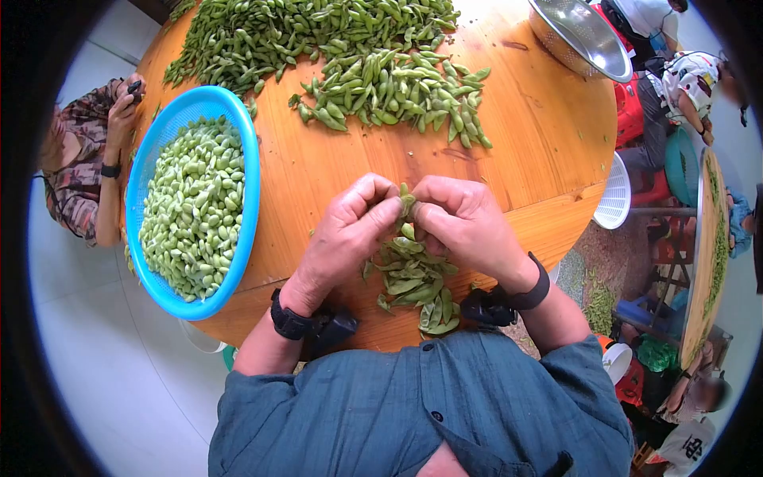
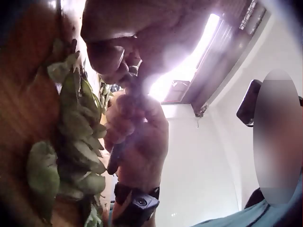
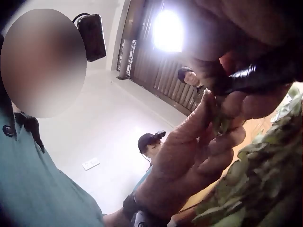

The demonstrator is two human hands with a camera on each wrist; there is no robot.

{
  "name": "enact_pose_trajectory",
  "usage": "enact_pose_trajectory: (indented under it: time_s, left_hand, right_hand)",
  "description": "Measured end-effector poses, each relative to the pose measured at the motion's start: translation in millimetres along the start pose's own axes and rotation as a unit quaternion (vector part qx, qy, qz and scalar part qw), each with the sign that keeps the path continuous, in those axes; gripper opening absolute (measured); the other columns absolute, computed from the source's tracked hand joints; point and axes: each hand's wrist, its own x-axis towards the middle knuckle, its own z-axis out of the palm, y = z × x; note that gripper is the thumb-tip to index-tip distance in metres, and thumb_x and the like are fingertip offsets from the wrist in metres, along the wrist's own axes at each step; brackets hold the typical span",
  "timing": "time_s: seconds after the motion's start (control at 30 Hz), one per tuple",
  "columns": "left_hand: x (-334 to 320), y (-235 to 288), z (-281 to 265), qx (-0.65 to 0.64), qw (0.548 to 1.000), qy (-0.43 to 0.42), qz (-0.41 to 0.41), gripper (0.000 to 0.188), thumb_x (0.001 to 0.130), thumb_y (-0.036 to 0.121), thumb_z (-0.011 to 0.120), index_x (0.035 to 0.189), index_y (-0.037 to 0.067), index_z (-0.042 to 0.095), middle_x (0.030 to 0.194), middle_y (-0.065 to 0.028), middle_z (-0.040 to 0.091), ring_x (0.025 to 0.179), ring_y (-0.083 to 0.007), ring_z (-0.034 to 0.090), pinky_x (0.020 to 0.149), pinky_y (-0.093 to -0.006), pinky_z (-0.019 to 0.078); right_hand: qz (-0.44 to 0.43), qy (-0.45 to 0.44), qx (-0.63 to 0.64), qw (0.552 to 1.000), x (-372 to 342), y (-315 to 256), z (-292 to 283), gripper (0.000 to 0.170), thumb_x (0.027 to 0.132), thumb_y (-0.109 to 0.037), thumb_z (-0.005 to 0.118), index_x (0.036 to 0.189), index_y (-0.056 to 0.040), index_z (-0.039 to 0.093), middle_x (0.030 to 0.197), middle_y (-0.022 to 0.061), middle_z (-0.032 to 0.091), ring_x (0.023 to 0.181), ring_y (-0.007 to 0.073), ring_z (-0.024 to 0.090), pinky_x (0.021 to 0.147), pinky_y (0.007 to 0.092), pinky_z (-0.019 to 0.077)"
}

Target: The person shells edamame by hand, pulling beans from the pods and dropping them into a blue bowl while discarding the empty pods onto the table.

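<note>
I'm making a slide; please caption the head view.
Left hand and right hand pinch a green pod near loose pods, with a blue basket of shelled beans at left.

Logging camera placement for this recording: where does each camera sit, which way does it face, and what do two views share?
Head: on the head, facing forward and down at the table, basket and held pod; left hand, right hand and shirt show.
Left wrist: on that wrist, facing past the left hand toward the right hand; shirt and blurred head at right.
Right wrist: on that wrist, facing past the right hand toward the left; shirt and blurred head at left.
Both wrist views share both hands and the wall.
</note>
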Motion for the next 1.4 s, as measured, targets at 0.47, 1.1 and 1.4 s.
enact_pose_trajectory:
  time_s: [0.47, 1.1, 1.4]
  left_hand:
    - [-12.8, 2.9, 6.1, 0.026, 0.992, 0.121, 0.027, 0.015, 0.090, 0.012, 0.071, 0.097, 0.002, 0.062, 0.083, 0.0045, 0.061, 0.072, -0.0015, 0.051, 0.064, -0.0183, 0.0418]
    - [-10.8, -14.8, -9.2, 0.197, 0.964, 0.148, 0.102, 0.009, 0.097, 0.010, 0.059, 0.099, 0.001, 0.061, 0.086, 0.0010, 0.060, 0.070, -0.0048, 0.053, 0.062, -0.0208, 0.0449]
    - [-8.0, -20.9, -7.4, 0.229, 0.947, 0.180, 0.132, 0.017, 0.096, 0.009, 0.058, 0.107, -0.003, 0.058, 0.088, -0.0004, 0.059, 0.081, -0.0078, 0.054, 0.074, -0.0240, 0.0460]
  right_hand:
    - [-0.048, 0.040, -0.070, 0.996, 2.9, 2.9, -1.9, 0.015, 0.095, -0.008, 0.052, 0.085, -0.0029, 0.061, 0.067, -0.0022, 0.059, 0.054, 0.0033, 0.054, 0.048, 0.0202, 0.0432]
    - [-0.151, 0.119, -0.361, 0.912, 23.5, 0.8, -3.8, 0.026, 0.083, -0.024, 0.071, 0.080, 0.0007, 0.064, 0.077, 0.0198, 0.068, 0.072, 0.0373, 0.067, 0.063, 0.0452, 0.0530]
    - [-0.134, 0.082, -0.487, 0.859, 26.7, 5.4, 17.4, 0.027, 0.082, -0.026, 0.070, 0.087, -0.0022, 0.058, 0.082, 0.0204, 0.066, 0.079, 0.0398, 0.066, 0.066, 0.0495, 0.0525]
